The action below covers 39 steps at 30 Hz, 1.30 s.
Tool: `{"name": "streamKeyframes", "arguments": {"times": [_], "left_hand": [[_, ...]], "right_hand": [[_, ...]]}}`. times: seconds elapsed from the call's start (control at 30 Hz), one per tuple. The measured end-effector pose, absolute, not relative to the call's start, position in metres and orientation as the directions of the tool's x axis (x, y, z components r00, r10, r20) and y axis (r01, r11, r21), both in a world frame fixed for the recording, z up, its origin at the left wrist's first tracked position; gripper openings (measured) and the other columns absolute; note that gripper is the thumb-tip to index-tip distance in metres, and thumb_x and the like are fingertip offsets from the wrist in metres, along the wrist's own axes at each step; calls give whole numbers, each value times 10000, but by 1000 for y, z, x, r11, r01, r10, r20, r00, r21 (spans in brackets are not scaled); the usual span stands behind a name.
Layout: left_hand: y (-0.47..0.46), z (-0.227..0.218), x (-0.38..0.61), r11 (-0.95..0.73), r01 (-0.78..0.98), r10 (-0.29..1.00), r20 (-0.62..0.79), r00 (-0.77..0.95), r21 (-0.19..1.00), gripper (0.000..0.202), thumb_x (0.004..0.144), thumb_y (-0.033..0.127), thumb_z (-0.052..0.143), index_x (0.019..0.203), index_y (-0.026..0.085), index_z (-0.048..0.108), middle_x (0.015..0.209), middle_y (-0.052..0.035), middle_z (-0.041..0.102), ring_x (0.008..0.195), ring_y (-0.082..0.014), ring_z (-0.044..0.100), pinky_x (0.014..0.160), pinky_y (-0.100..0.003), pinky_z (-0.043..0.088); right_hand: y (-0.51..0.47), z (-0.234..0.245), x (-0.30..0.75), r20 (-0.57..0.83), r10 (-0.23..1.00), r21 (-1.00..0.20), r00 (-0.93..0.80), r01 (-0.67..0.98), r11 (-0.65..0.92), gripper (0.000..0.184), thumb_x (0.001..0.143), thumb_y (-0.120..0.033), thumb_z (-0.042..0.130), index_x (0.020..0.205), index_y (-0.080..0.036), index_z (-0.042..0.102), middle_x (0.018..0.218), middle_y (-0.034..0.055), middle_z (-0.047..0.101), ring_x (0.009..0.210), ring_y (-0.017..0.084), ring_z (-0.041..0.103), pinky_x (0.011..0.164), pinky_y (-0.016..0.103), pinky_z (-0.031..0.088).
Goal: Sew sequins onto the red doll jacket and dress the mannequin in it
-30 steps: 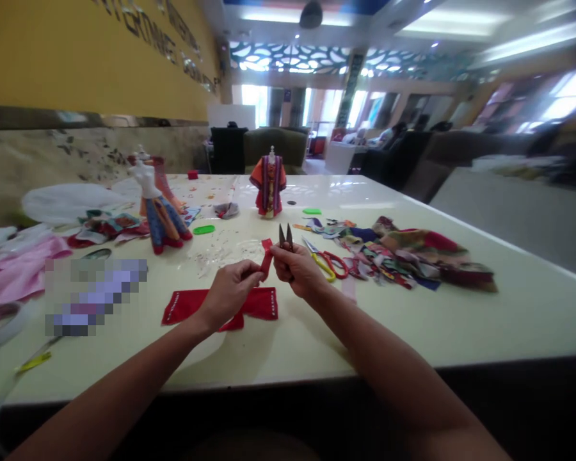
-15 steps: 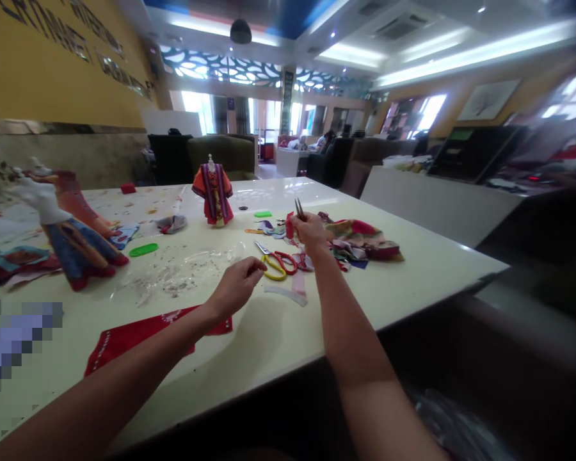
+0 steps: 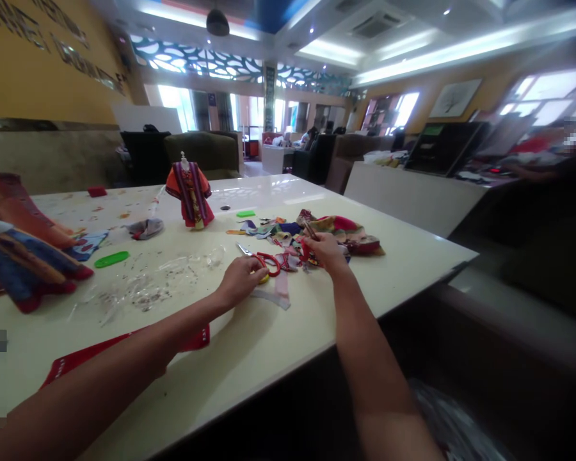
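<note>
My left hand [image 3: 240, 282] is above the table with its fingers pinched together; what they hold, if anything, is too small to make out. It covers part of the scissors [image 3: 269, 261], which have one red and one yellow handle. In my right hand [image 3: 327, 251] is a small two-pronged metal tool [image 3: 310, 230], perhaps snips or tweezers, along with a bit of red cloth [image 3: 304, 250]. That hand is over a heap of fabric scraps [image 3: 290, 238]. Under my left forearm lies a red cloth with white trim [image 3: 96, 346].
A doll form in an orange and purple robe [image 3: 191, 192] stands mid-table. More dressed forms [image 3: 29, 256] are at the left. Green chalk-like pieces [image 3: 112, 259], a clear plastic sheet with crumbs [image 3: 148, 291] and patterned cloth [image 3: 350, 230] lie on the table [image 3: 398, 275].
My right hand has moved down and right to the scraps, its tool now tilted. My left hand now overlaps the scissors' yellow handle. The view has turned slightly right.
</note>
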State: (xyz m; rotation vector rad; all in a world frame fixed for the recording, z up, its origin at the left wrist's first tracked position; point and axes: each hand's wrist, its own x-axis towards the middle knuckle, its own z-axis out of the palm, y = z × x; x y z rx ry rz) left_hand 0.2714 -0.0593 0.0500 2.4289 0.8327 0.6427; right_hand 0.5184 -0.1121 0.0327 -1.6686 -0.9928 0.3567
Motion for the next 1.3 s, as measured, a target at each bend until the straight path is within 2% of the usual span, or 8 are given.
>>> {"name": "streamKeyframes", "arguments": {"times": [0.2,0.33,0.5,0.67,0.8,0.9,1.1,1.3], "left_hand": [[-37,50,326,-703,521,690,286,665,485,221,820,303,597,915,167,744,1024,-124,662,999,-277,574,893,-376,426],[-28,46,364,-651,593,746,255,615,474,270,803,363,622,948,175,751,1099,-149,662,1086,-339,537,927,-437,393],[-19,38,398,-591,590,784,220,581,550,252,676,410,759,721,162,747,986,-169,689,1103,-394,526,942,-478,358],[-4,39,399,-489,478,805,166,570,729,161,574,294,799,605,188,683,669,-50,644,942,-297,598,874,-386,401],[8,48,382,-360,254,788,147,597,898,114,659,269,642,647,156,636,652,-15,617,771,-199,603,752,-305,452],[12,57,368,-215,78,772,120,624,973,133,671,269,566,698,143,601,708,-26,637,747,-169,617,741,-282,487],[14,67,345,70,-57,682,-6,731,996,146,679,246,535,767,135,571,674,-62,641,722,-193,674,726,-329,558],[10,64,337,144,-42,671,-66,739,989,163,723,138,606,863,164,526,622,17,577,508,-95,580,577,-250,535]], "right_hand": [[-105,30,517,321,684,-826,655,547,-136,272,728,-392,565,586,-160,582,556,12,552,558,132,460,530,252,330],[-105,34,511,388,625,-772,677,609,-180,235,761,-349,532,608,-176,574,623,27,582,608,141,461,576,264,310],[-106,37,509,420,587,-757,692,624,-194,224,774,-343,528,614,-191,563,664,41,606,647,154,472,613,270,316],[-103,35,514,409,584,-817,701,566,-107,234,775,-370,534,622,-193,540,677,35,598,681,159,484,625,263,350],[-103,34,508,314,675,-901,668,433,-10,249,781,-405,528,649,-195,520,595,-7,533,566,123,448,515,233,347],[-106,35,499,189,787,-949,587,315,-7,270,775,-432,550,648,-200,499,481,-48,432,424,89,349,408,219,281],[-109,30,493,15,896,-972,443,215,-90,327,664,-426,704,578,-192,492,393,-66,380,327,56,263,337,205,166],[-100,20,506,142,808,-955,572,294,-40,289,667,-425,667,622,-183,517,477,-67,404,426,74,349,420,212,275]]}}
